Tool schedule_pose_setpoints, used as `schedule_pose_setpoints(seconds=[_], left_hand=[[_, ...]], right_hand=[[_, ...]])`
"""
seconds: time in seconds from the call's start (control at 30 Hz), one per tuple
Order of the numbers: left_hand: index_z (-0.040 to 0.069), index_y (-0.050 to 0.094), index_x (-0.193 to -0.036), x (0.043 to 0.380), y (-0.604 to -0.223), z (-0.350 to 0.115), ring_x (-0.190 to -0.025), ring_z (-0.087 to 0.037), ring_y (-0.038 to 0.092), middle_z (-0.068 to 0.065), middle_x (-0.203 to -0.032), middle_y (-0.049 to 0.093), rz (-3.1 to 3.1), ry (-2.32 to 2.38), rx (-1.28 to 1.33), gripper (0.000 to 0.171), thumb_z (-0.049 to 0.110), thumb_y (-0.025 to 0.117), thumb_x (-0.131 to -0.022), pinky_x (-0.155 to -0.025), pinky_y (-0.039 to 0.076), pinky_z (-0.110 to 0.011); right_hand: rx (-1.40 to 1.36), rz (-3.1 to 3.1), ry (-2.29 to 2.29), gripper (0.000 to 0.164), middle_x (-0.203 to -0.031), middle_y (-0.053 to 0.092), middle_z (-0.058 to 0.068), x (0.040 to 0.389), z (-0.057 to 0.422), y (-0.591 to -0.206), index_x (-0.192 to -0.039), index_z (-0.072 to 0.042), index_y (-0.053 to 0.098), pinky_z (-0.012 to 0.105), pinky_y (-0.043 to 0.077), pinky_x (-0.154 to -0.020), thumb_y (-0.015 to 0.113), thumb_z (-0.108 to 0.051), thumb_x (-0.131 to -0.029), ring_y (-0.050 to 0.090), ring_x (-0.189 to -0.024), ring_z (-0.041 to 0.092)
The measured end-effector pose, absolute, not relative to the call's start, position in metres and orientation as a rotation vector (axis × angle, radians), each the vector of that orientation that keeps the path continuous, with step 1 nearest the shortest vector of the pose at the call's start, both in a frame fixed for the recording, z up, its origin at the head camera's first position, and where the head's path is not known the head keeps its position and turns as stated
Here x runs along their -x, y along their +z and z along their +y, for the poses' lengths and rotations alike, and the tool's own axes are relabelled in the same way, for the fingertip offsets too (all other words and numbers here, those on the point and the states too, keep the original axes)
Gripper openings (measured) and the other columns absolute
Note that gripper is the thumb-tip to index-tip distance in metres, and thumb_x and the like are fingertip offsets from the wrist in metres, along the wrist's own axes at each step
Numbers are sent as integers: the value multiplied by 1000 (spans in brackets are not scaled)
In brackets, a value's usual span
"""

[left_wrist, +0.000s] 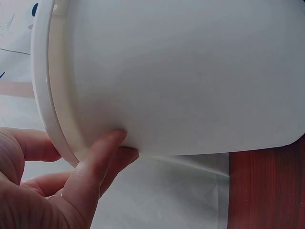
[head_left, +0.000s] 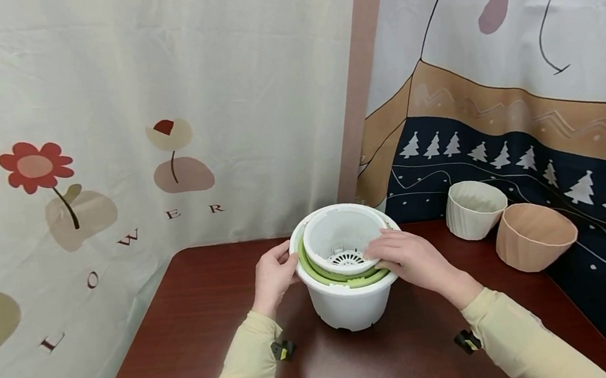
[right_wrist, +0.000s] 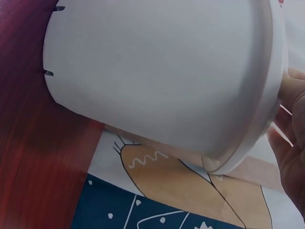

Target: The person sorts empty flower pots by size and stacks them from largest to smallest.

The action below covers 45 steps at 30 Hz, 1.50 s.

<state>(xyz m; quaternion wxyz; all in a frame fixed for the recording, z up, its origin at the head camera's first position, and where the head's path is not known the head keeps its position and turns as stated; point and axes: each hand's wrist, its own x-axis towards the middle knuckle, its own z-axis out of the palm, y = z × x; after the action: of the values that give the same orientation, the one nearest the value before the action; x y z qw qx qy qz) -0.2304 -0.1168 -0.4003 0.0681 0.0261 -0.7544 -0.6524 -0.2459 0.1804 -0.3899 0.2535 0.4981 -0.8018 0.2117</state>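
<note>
A large white flowerpot (head_left: 351,306) stands on the table with a green pot (head_left: 369,280) nested inside it. Within the green one sits a smaller white flowerpot (head_left: 334,231) with a slotted bottom. My left hand (head_left: 274,277) grips the large pot's rim on the left; in the left wrist view its thumb (left_wrist: 97,167) presses the pot's outer wall. On the right side, my right hand (head_left: 411,261) pinches the small white pot's rim, with fingers over its inner edge. The right wrist view shows the large pot's wall (right_wrist: 157,76), with that hand partly cut off at the edge.
A ribbed white pot (head_left: 474,215) and a peach-coloured pot (head_left: 535,236) stand side by side at the back right of the dark red table (head_left: 200,320). Printed curtains (head_left: 250,96) hang behind the table and along its right side.
</note>
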Motion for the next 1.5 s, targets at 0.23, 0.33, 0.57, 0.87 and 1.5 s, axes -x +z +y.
schedule_pose_setpoints(seconds=[0.23, 0.33, 0.57, 0.87, 1.5], left_hand=[[-8, 52, -138, 230, -401, -117, -86, -28, 70, -31, -120, 63, -2286, -1953, -77, 45, 1, 59, -94, -64, 62, -37], [-7, 52, -139, 229, -401, -117, -87, -28, 70, -30, -120, 63, -2286, -1955, -89, 45, 1, 59, -95, -65, 62, -36], [-9, 52, -138, 229, -402, -118, -87, -30, 70, -32, -121, 62, -2284, -1946, -67, 45, 0, 59, -95, -65, 62, -38], [-8, 52, -138, 229, -401, -118, -87, -28, 70, -31, -121, 62, -2293, -1925, -69, 45, 1, 59, -94, -66, 62, -40], [-6, 53, -138, 231, -402, -118, -88, -30, 70, -29, -121, 63, -2304, -1919, -72, 45, 2, 59, -95, -66, 62, -38]], right_hand=[[-1247, -2206, 649, 49, -124, 68, 2, 239, 193, -389, -119, -13, 72, 34, 42, -109, 87, -7, -72, 60, -118, 22], [-1183, -2226, 659, 51, -126, 67, 3, 236, 198, -391, -121, -10, 71, 27, 37, -112, 87, -9, -72, 58, -120, 24], [-985, -2315, 681, 59, -126, 66, 2, 230, 209, -396, -127, -12, 67, 30, 42, -108, 88, -15, -72, 55, -121, 25], [-818, -2379, 713, 61, -125, 66, 4, 228, 225, -404, -130, -12, 64, 46, 50, -93, 87, -13, -74, 56, -114, 23], [-650, -2508, 722, 64, -125, 64, 12, 226, 258, -429, -136, -7, 57, 55, 48, -94, 84, -17, -79, 56, -113, 32]])
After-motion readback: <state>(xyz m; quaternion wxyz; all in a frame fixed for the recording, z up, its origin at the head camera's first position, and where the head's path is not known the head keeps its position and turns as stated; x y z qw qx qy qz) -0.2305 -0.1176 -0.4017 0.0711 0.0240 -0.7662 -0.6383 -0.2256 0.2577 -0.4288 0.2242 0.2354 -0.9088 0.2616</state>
